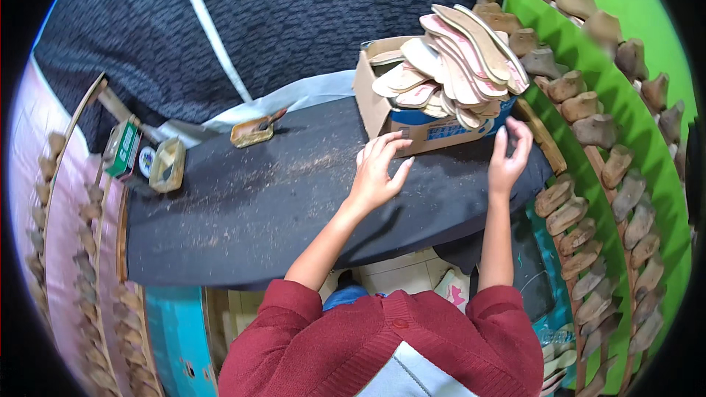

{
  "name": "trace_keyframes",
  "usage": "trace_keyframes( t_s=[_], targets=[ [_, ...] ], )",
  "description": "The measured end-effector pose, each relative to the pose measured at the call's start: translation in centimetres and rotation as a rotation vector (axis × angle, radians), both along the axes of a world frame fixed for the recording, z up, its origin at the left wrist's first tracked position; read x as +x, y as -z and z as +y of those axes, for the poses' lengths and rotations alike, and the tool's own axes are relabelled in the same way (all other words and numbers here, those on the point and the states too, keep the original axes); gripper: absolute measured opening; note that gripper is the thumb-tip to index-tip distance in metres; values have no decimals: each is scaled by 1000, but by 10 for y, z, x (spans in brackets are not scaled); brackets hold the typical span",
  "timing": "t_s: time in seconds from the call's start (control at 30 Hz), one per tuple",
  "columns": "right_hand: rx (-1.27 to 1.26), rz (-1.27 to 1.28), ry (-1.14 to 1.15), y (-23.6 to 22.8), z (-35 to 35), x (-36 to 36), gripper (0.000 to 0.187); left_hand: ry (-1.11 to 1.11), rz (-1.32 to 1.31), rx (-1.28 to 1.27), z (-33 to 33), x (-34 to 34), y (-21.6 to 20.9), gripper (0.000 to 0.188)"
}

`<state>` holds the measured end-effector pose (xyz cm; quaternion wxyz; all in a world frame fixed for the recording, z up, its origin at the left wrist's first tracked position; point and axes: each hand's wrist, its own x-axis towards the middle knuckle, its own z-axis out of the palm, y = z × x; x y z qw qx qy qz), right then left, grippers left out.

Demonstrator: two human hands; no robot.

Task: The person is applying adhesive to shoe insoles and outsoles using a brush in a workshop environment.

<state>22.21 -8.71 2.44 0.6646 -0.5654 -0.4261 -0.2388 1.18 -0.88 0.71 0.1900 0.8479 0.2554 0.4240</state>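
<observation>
A cardboard box (434,143) with blue printing stands at the back right of the black-covered table. It is heaped above its rim with pale, sole-shaped pieces that look like shoe insoles (471,48), some with pink markings. My left hand (379,173) is held by the box's front left corner, fingers spread and nothing in it. By the front right corner is my right hand (510,153), its fingers curved and the thumb apart, also with nothing in it. Whether either hand touches the cardboard, I cannot tell.
Fine scraps litter the black cloth (243,228). A shallow tray (251,134) with a brush-like tool, another tray (168,165) and a green tin (121,148) sit along the far left. Racks of shoe lasts (581,106) line the right side; more lasts (92,209) stand left.
</observation>
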Motion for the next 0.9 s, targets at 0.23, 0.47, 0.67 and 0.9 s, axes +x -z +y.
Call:
trace_keyframes(
  t_s=[0.23,0.47,0.67,0.9],
  targets=[
    [66,439,-154,-30,38,96,58,186,-70,73,24,43,-36,30],
    [-60,540,-109,-48,64,109,72,259,-134,112,29,64,-50,32],
    [-63,568,-132,-51,77,120,70,251,-150,121,22,62,-51,32],
    [108,389,-150,-57,77,117,60,259,-180,50,14,57,-47,32]
  ],
)
